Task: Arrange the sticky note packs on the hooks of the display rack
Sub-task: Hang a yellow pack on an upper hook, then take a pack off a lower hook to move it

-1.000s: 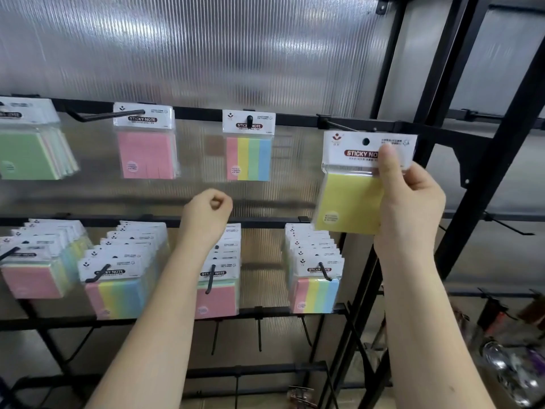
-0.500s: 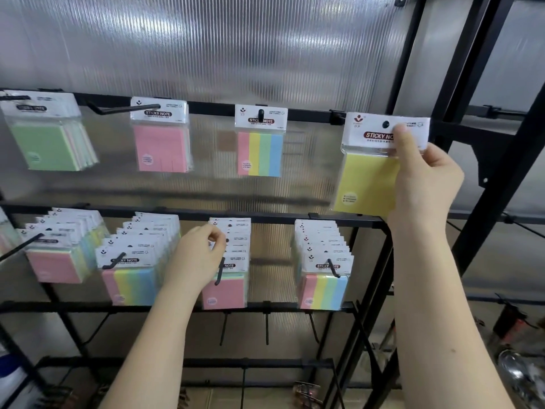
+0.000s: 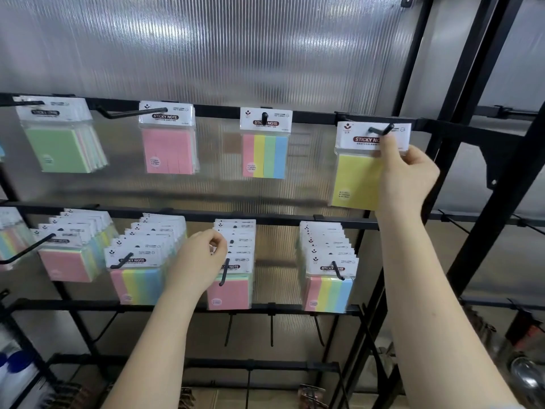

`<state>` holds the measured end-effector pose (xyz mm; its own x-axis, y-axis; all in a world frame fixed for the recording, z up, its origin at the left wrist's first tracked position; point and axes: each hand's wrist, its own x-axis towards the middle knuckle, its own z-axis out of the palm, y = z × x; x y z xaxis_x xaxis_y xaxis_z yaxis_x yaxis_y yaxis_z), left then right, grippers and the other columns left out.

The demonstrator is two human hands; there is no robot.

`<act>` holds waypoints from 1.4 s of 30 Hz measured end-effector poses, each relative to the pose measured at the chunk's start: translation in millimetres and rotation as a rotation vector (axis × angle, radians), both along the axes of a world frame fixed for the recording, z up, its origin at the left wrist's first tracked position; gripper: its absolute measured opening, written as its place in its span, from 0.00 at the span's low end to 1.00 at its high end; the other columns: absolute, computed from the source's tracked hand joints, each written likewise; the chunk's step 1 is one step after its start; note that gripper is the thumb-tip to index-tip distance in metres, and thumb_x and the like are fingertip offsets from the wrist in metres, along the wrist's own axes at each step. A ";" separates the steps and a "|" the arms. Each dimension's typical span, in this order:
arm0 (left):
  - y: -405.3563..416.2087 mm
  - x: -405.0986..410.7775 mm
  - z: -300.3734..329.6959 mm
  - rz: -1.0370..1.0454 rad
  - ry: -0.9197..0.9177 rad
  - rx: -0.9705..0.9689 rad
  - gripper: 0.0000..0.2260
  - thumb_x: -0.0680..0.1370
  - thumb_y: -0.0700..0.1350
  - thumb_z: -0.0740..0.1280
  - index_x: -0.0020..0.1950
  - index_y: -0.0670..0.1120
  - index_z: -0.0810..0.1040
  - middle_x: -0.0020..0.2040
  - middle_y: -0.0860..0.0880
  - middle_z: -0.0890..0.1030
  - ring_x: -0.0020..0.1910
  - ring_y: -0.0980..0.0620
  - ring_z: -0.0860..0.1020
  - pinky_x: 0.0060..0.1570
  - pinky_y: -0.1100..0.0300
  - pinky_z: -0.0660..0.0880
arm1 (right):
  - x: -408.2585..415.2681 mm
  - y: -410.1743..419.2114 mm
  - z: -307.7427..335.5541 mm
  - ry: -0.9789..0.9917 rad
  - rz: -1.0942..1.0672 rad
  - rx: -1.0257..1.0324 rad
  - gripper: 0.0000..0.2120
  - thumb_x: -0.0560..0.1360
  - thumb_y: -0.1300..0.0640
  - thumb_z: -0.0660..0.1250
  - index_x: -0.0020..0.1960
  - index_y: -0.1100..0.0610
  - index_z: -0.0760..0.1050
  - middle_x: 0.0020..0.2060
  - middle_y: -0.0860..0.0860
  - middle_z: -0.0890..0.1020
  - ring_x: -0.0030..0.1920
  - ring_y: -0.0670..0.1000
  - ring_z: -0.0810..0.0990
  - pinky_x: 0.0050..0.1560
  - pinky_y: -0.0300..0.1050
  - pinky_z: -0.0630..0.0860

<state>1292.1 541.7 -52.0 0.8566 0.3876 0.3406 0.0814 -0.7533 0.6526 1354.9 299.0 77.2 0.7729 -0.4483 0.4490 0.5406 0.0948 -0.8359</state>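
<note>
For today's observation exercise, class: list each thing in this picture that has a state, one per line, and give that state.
Yellow pack: threaded on the top right hook, pinched at its header.
Top right hook: through the yellow pack's hole.
Right hand: pinching the yellow pack.
Left hand: fingers curled at the packs on the lower hook.
Pink pack stack: hanging on the lower hook.
Striped pack: hanging alone.
</note>
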 end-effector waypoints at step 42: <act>2.4 -25.5 11.9 -0.019 -0.008 -0.039 0.06 0.79 0.46 0.61 0.51 0.49 0.77 0.48 0.53 0.78 0.47 0.56 0.75 0.44 0.63 0.68 | 24.2 0.6 -78.9 0.297 -0.059 -0.271 0.14 0.77 0.57 0.60 0.46 0.67 0.77 0.42 0.63 0.81 0.45 0.62 0.76 0.63 0.57 0.67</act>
<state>1266.6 544.1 -40.1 0.8611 0.3849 0.3322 0.0624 -0.7284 0.6823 1379.1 299.6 -1.7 0.8636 -0.3917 0.3176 0.2694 -0.1742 -0.9472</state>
